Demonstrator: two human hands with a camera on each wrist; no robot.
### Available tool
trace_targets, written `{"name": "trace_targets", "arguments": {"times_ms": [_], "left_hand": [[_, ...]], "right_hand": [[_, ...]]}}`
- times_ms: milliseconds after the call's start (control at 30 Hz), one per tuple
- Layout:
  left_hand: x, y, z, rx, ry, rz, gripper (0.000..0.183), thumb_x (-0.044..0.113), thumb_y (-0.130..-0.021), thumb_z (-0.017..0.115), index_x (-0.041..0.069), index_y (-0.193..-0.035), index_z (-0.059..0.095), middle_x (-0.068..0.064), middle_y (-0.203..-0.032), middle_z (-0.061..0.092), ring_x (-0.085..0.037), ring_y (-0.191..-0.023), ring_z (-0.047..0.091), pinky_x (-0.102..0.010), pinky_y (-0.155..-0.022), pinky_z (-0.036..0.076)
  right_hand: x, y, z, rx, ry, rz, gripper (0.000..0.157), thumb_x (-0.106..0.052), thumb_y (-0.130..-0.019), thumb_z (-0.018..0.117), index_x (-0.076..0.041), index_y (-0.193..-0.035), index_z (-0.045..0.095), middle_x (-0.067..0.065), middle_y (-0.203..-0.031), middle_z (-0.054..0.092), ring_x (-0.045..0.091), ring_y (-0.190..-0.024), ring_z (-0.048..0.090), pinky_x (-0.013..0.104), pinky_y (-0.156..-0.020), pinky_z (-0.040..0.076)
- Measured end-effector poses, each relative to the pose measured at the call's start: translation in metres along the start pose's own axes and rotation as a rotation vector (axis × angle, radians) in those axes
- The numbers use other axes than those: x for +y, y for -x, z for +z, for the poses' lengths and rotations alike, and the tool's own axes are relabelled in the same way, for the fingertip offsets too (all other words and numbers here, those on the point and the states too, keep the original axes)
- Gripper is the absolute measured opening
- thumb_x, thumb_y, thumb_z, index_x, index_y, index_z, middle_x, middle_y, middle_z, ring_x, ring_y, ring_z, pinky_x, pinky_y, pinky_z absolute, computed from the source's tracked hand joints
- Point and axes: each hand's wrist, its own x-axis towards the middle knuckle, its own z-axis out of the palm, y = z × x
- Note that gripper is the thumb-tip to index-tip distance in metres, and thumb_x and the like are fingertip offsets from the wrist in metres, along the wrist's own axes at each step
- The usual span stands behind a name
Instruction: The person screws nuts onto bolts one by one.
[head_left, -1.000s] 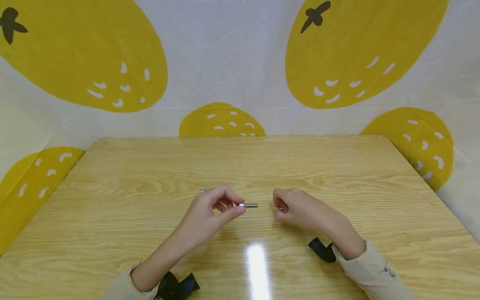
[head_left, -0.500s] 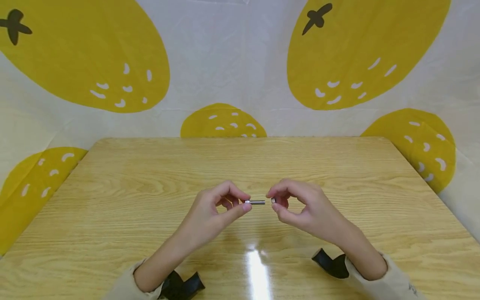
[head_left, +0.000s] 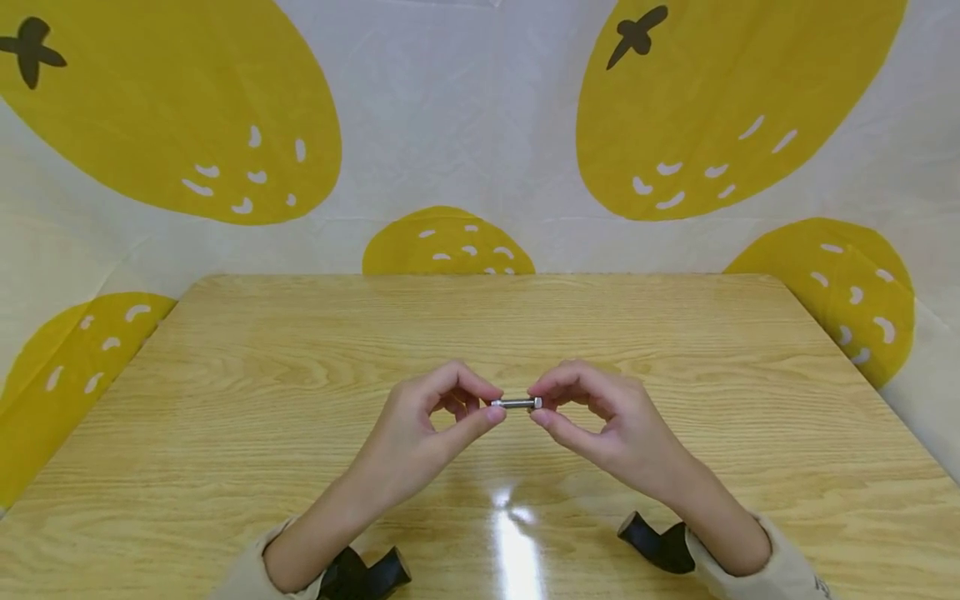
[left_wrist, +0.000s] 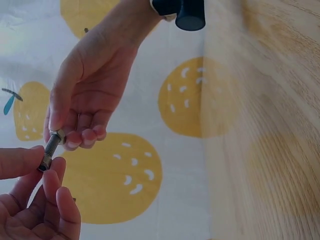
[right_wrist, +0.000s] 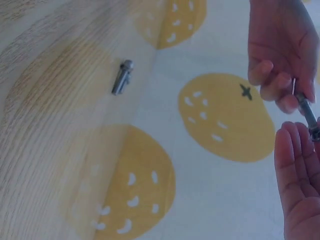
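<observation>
My left hand [head_left: 420, 425] pinches a small silver bolt [head_left: 517, 403] by its left end, between thumb and index finger. The shank lies level, reaching toward my right hand [head_left: 611, 421]. A hex nut [head_left: 537, 403] sits at the bolt's right end, and my right thumb and index finger hold it there. Nut [left_wrist: 57, 135] and bolt [left_wrist: 51, 146] appear in line and touching in the left wrist view; how far the nut is on the thread cannot be told. The bolt's left end is partly hidden by my left fingertips.
Another metal piece that looks like a bolt [right_wrist: 121, 77] lies on the wooden table [head_left: 480, 325], seen in the right wrist view. Behind the table hangs a white cloth [head_left: 420, 108] with yellow fruit prints. Black wrist mounts [head_left: 656, 542] stick out near both sleeves.
My right hand has risen from near the table and turned, bringing the nut leftward to the bolt's end. My left hand has shifted slightly right with the bolt.
</observation>
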Motion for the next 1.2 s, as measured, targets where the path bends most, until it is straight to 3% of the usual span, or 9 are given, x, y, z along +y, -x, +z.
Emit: {"name": "trace_targets", "arguments": {"times_ms": [167,400,533,700,900,1033,1200], "left_hand": [[0.0006,0.0004,0.0001,0.009,-0.001,0.019,0.010,0.016,-0.084,0.069,0.011,-0.092,0.065,0.003,-0.081,0.066,-0.009,-0.066,0.056,-0.023,-0.060,0.047],[0.0010,0.0005,0.0006,0.005,0.008,0.034,0.009,0.015,-0.085,0.068,0.010,-0.092,0.066,0.001,-0.083,0.067,-0.009,-0.067,0.057,-0.023,-0.061,0.049],[0.0011,0.0008,0.0008,0.006,0.003,0.041,0.009,0.015,-0.086,0.067,0.009,-0.092,0.066,0.001,-0.083,0.068,-0.012,-0.067,0.060,-0.023,-0.061,0.050],[0.0011,0.0013,0.0010,0.016,-0.017,0.073,0.009,0.014,-0.086,0.067,0.008,-0.092,0.066,0.001,-0.082,0.068,-0.007,-0.066,0.060,-0.023,-0.059,0.050],[0.0019,0.0022,0.0018,0.034,-0.064,0.128,0.008,0.010,-0.084,0.068,0.008,-0.091,0.065,0.000,-0.082,0.069,-0.004,-0.066,0.060,-0.022,-0.059,0.050],[0.0023,0.0027,0.0023,0.039,-0.071,0.141,0.008,0.008,-0.084,0.068,0.007,-0.091,0.064,0.000,-0.083,0.069,-0.004,-0.067,0.060,-0.023,-0.061,0.051],[0.0016,0.0027,0.0034,0.036,-0.060,0.162,0.008,0.007,-0.084,0.067,0.004,-0.090,0.064,-0.002,-0.083,0.069,-0.005,-0.066,0.060,-0.022,-0.059,0.051]], "right_hand": [[-0.0021,0.0003,0.0012,0.032,-0.071,0.018,0.020,0.001,-0.085,0.064,0.002,-0.104,0.059,0.013,-0.094,0.063,0.015,-0.086,0.062,0.023,-0.079,0.053],[-0.0041,0.0006,-0.0009,0.016,-0.111,0.131,0.021,0.006,-0.082,0.064,0.000,-0.102,0.060,0.012,-0.094,0.063,0.013,-0.088,0.061,0.026,-0.079,0.053],[-0.0027,0.0008,-0.0010,0.016,-0.140,0.092,0.025,0.013,-0.080,0.063,0.001,-0.102,0.061,0.014,-0.094,0.063,0.013,-0.089,0.061,0.026,-0.078,0.054],[-0.0011,0.0004,0.0000,0.024,-0.157,0.033,0.025,0.016,-0.077,0.063,0.003,-0.099,0.062,0.015,-0.094,0.064,0.015,-0.088,0.063,0.027,-0.076,0.055],[-0.0016,0.0020,0.0015,0.031,-0.151,0.071,0.021,0.012,-0.079,0.063,0.002,-0.098,0.063,0.011,-0.096,0.066,0.011,-0.087,0.065,0.026,-0.074,0.055],[-0.0005,0.0023,0.0051,0.034,-0.095,0.060,0.014,0.006,-0.084,0.061,0.001,-0.097,0.063,0.010,-0.090,0.066,0.009,-0.078,0.063,0.024,-0.071,0.055],[0.0004,0.0027,0.0088,0.038,0.093,0.017,0.008,-0.003,-0.091,0.055,-0.007,-0.089,0.062,0.002,-0.080,0.062,0.008,-0.071,0.055,0.022,-0.064,0.050]]}}
